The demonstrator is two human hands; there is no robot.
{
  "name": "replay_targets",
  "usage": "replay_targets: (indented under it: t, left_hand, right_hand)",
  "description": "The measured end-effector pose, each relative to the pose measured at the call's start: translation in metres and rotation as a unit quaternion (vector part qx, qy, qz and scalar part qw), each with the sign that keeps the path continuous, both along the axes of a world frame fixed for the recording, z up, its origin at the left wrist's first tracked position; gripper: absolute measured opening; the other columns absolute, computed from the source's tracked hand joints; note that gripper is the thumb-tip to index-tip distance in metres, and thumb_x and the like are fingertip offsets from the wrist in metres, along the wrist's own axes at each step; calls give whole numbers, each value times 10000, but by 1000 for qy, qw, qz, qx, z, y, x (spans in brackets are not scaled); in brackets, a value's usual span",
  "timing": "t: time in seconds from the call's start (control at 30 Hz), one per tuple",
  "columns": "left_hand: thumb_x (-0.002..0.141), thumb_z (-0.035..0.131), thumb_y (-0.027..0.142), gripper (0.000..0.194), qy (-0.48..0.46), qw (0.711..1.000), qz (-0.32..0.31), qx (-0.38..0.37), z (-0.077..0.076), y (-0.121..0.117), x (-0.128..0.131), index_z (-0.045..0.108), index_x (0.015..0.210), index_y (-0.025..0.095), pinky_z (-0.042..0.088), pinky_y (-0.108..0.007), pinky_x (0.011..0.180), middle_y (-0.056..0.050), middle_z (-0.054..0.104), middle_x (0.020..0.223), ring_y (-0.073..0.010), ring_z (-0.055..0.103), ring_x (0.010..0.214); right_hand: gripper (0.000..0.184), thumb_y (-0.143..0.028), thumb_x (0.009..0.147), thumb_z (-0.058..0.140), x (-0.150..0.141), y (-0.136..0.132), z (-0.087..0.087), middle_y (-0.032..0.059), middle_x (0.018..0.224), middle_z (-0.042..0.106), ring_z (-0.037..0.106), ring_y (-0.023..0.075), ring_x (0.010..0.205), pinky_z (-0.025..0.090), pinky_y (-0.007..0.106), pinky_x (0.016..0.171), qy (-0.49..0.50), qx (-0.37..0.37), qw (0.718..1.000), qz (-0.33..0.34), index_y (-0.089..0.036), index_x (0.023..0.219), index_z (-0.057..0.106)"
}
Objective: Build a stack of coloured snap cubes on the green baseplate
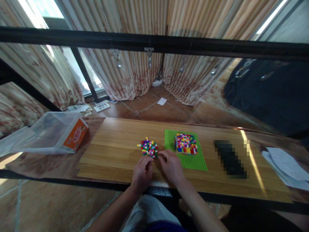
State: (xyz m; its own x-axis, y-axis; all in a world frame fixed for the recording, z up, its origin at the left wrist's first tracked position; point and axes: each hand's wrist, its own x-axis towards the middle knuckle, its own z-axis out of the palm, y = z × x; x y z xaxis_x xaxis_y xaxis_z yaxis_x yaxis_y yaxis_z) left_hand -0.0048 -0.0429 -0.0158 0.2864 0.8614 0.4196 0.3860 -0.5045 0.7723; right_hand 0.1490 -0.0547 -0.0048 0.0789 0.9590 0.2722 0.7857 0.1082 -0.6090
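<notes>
A loose pile of small coloured building bricks lies on the wooden board. At its near edge is my left hand, its fingers curled and pressed together; whatever they hold is hidden. My right hand is at the pile's near right side, with thumb and forefinger closed in a pinch; anything between them is too small to make out. Just right of that hand lies a green studded baseplate. On it sits a square block built of many multicoloured bricks.
A clear plastic box with an orange label stands at the left. On the right are a dark pixelated object and white papers. A black metal bar with hanging clips crosses above the wooden board.
</notes>
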Motion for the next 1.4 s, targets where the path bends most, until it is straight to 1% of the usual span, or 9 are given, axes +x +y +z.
replay_targets:
  t: [0.23,0.37,0.47,0.57,0.73,0.83,1.03,1.17,1.4]
  left_hand:
    - [855,431,93,184,10,1000,0,-5,1,0,0,586,867,192,511,-292,775,-50,648,859,-163,622,838]
    - [858,437,113,171,12,1000,1,-8,0,0,0,586,866,195,512,-295,771,-48,652,856,-164,623,825]
    - [857,441,113,167,14,1000,5,-7,-1,1,0,588,862,192,510,-286,763,-45,652,841,-161,623,814]
    - [854,445,112,166,17,1000,8,-2,-2,2,-1,590,850,193,509,-273,746,-40,653,830,-159,625,802]
    - [850,456,119,158,18,1000,6,0,-2,2,-1,596,849,193,507,-266,726,-37,653,826,-158,626,788]
    - [854,457,122,154,22,1000,6,-5,-1,2,-1,594,853,193,507,-267,730,-40,654,839,-160,628,798]
    - [859,459,117,150,24,1000,2,5,0,1,-1,591,862,190,506,-261,737,-40,656,838,-157,629,802]
    - [859,457,109,154,26,1000,0,8,-1,2,-1,588,873,189,506,-259,747,-42,657,849,-155,628,811]
    - [857,459,101,156,18,1000,-1,8,-5,2,-1,589,869,186,502,-250,735,-34,651,837,-148,622,798]
  right_hand:
    - [118,-222,862,551,-8,5,-6,70,896,647,592,212,869,469,334,779,-51,-34,998,-13,-221,860,670]
    - [136,-222,870,533,-4,-2,0,49,866,663,613,185,830,474,306,758,0,-23,1000,-15,-219,845,667]
    - [152,-265,872,531,12,-12,10,38,858,690,634,167,771,482,289,717,63,-13,997,-53,-208,890,671]
    - [180,-337,854,555,38,-21,21,34,853,711,651,171,740,491,291,698,100,-1,987,-123,-214,887,682]
    - [215,-372,815,573,77,-18,28,44,833,724,658,186,713,491,304,680,85,4,975,-203,-207,863,702]
    - [213,-331,821,542,84,-10,26,52,871,722,655,189,751,481,309,704,30,10,980,-198,-210,863,712]
    - [243,-281,863,482,76,2,22,58,899,700,630,185,794,452,300,712,-55,9,983,-178,-224,878,717]
    - [229,-300,863,496,74,3,21,63,926,702,631,191,820,455,305,730,-49,13,982,-180,-224,890,710]
    - [245,-326,835,530,78,2,25,65,882,733,665,186,746,472,289,683,15,-9,979,-205,-192,946,703]
